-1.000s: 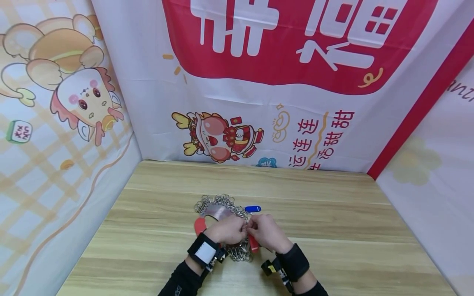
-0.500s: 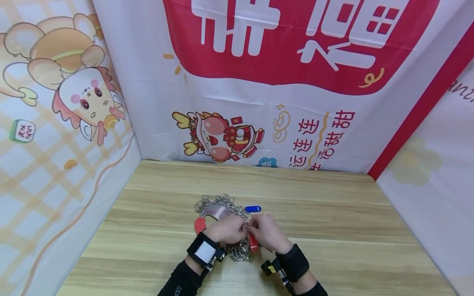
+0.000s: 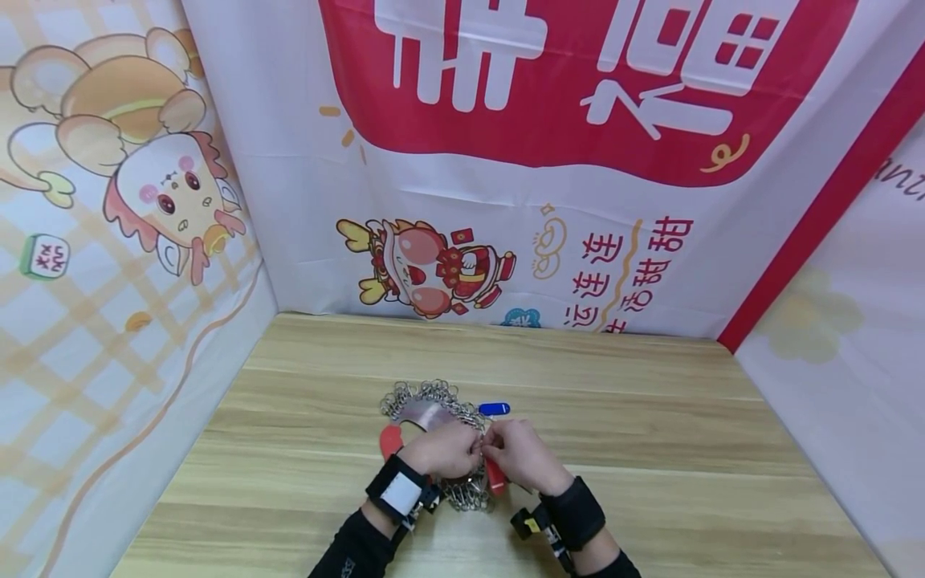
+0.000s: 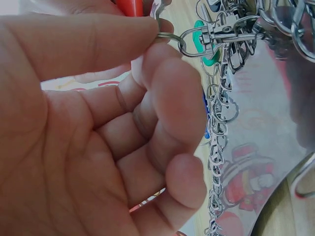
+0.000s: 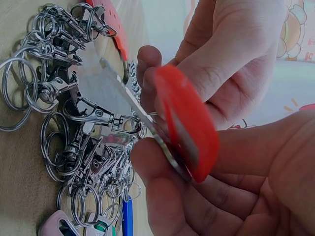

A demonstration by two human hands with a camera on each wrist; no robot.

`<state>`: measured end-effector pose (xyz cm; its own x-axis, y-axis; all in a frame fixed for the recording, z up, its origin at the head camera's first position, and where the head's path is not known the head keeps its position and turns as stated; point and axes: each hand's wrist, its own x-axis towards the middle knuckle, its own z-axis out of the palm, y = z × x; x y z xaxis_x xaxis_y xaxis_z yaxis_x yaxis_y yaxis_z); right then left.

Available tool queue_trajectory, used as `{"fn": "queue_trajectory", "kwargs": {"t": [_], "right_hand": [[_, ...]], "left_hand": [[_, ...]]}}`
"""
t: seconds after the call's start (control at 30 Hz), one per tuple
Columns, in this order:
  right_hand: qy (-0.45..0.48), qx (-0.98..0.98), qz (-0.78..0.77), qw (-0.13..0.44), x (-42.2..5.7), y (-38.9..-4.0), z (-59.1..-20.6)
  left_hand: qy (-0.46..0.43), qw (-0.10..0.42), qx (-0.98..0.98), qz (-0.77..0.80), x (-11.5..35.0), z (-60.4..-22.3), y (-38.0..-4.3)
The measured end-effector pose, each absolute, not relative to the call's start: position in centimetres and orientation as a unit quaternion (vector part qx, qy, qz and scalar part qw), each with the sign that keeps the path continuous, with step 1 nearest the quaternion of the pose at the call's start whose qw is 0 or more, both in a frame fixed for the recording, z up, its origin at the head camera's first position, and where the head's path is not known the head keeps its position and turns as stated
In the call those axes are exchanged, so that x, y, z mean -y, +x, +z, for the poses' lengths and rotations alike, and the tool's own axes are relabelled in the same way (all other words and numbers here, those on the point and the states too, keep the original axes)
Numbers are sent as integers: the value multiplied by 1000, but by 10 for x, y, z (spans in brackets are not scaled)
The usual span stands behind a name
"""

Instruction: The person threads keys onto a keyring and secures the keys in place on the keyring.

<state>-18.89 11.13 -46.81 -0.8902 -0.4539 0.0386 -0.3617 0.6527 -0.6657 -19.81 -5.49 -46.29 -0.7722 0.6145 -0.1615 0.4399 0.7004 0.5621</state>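
Note:
In the head view my left hand (image 3: pixel 450 448) and right hand (image 3: pixel 523 456) meet over a heap of metal snap hooks (image 3: pixel 433 392). My left thumb and index finger pinch a small split ring (image 4: pixel 170 36). That ring joins the swivel end of one silver snap hook (image 4: pixel 216 37). Facing it, my right thumb and fingers pinch a small red piece (image 5: pixel 194 123) fixed to a flat silver strip (image 5: pixel 129 96) with a notched edge, much like a key. The strip slants up between both hands, and fingers partly hide the ring in the right wrist view.
Many hooks and rings line a shiny curved plate (image 3: pixel 425 413) with a red end (image 3: pixel 390 441). A blue tag (image 3: pixel 495 409) lies beyond the right hand. Pink (image 5: pixel 56 226) and green (image 4: pixel 211 55) pieces sit among the hooks. Cloth walls back the wooden table (image 3: pixel 650 417).

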Motion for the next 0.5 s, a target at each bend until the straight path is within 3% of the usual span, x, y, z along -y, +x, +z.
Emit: {"fn": "queue_trajectory", "kwargs": {"t": [0.5], "right_hand": [[-256, -902, -328, 116, -120, -180, -459]], "left_hand": [[298, 182, -888, 300, 64, -457, -200]]}}
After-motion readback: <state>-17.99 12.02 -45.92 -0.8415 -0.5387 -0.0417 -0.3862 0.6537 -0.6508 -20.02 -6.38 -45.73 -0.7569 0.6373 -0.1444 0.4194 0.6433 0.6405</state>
